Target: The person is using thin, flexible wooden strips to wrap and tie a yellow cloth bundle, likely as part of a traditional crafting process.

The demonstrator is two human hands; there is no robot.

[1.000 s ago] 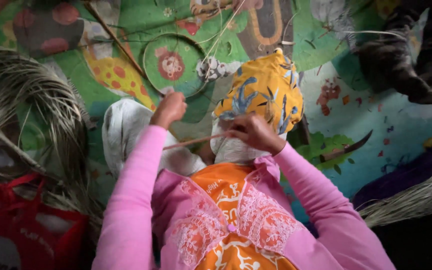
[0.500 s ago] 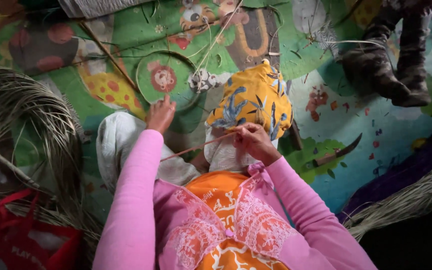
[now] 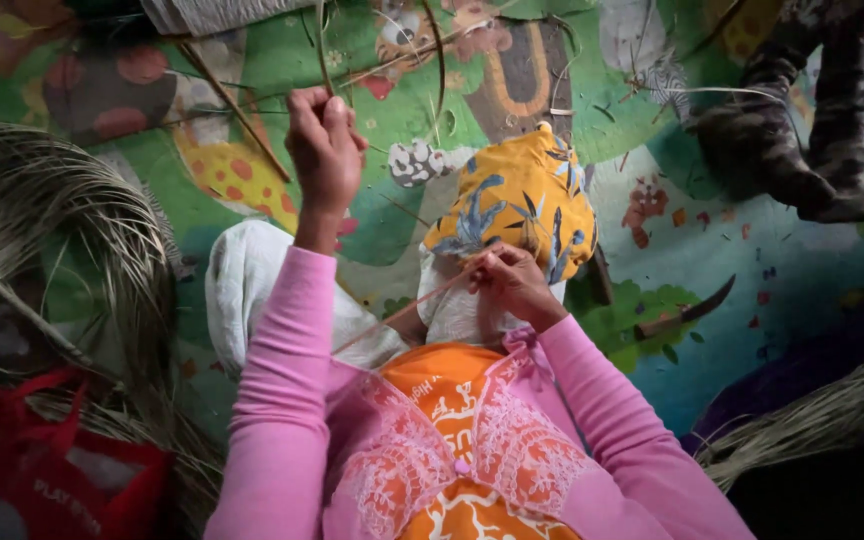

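My left hand (image 3: 324, 148) is raised far out in front, fist closed around the end of a thin green-brown reed strip (image 3: 324, 50) that curves up toward the top edge. My right hand (image 3: 512, 285) stays close to my body, pinching a thin pale strip (image 3: 407, 308) that runs diagonally down to the left across my lap. Right behind that hand my knee is wrapped in a yellow cloth with blue leaf print (image 3: 517, 195). Both arms wear pink sleeves.
A colourful cartoon play mat (image 3: 752, 250) covers the floor. Bundles of dry reed lie at the left (image 3: 62, 210) and lower right (image 3: 822, 420). A red bag (image 3: 62, 480) sits lower left. A dark knife (image 3: 687, 310) lies on the mat. Another person's legs (image 3: 802, 130) are upper right.
My left hand has moved up and away from my body, drawing the strip out longer. My right hand has stayed by the yellow cloth.
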